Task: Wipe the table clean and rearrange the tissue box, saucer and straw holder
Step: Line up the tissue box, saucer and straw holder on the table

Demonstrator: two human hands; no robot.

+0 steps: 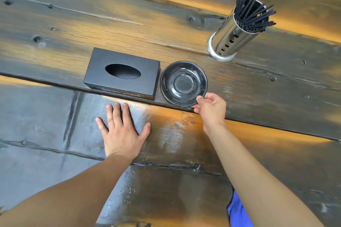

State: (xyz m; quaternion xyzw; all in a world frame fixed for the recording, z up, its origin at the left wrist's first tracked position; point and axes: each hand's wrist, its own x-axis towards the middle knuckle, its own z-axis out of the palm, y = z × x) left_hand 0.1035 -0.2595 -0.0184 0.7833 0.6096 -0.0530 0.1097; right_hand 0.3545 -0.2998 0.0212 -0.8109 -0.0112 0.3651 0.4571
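A black tissue box [121, 73] with an oval opening lies flat on the dark wooden table [55, 24]. Right beside it sits a glossy black saucer [183, 83]. My right hand [212, 108] pinches the saucer's near rim between thumb and fingers. My left hand [121, 131] rests flat on the table, palm down and fingers spread, just in front of the tissue box, holding nothing. A shiny metal straw holder [227, 40] full of black straws stands upright at the far right, apart from the saucer.
The table is made of wide dark planks with seams, knots and orange light patches. Its near edge runs at the lower right, where a piece of blue cloth [238, 210] shows below it.
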